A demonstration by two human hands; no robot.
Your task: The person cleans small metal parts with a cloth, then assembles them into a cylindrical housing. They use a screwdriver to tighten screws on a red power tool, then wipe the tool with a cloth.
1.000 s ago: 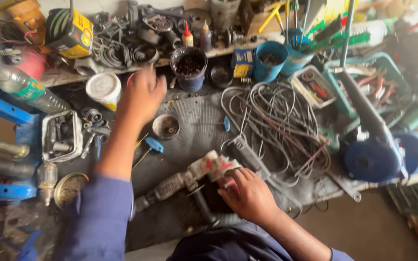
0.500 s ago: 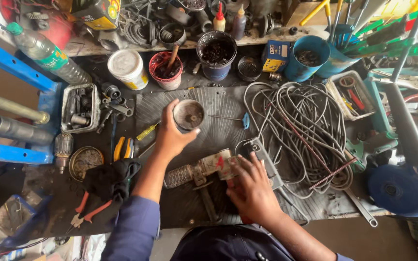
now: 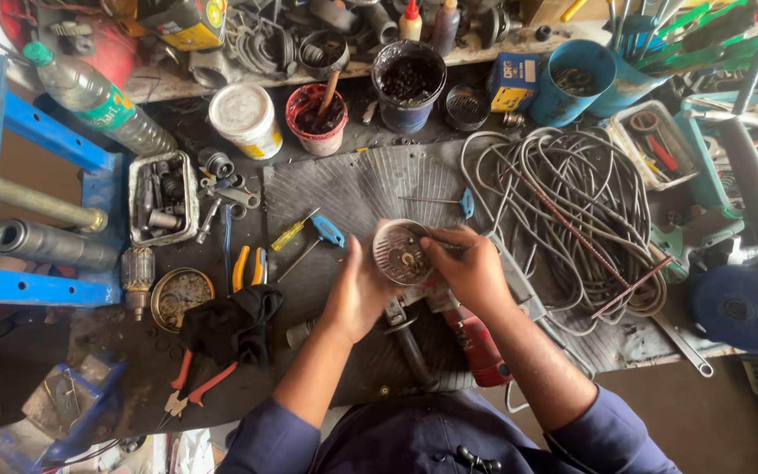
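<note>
My left hand (image 3: 357,294) holds a small round metal tin (image 3: 401,253) with small parts inside, just above the workbench. My right hand (image 3: 467,263) touches the tin's right rim, its fingers reaching in from that side. Under both hands lies a red and grey power tool (image 3: 471,338) with a black side handle (image 3: 410,344) on a ribbed dark mat (image 3: 353,189). Both forearms wear dark blue sleeves.
A tangle of grey cable (image 3: 563,219) lies right. Screwdrivers (image 3: 313,237), orange pliers (image 3: 247,263), a black rag (image 3: 234,325) and a tray of metal parts (image 3: 162,195) lie left. Tubs (image 3: 318,118) and a blue bucket (image 3: 572,83) stand behind; a blue frame (image 3: 10,175) far left.
My left hand picked the tin off the mat and brought it toward me. My right hand left the power tool and rose to the tin. The view moved closer.
</note>
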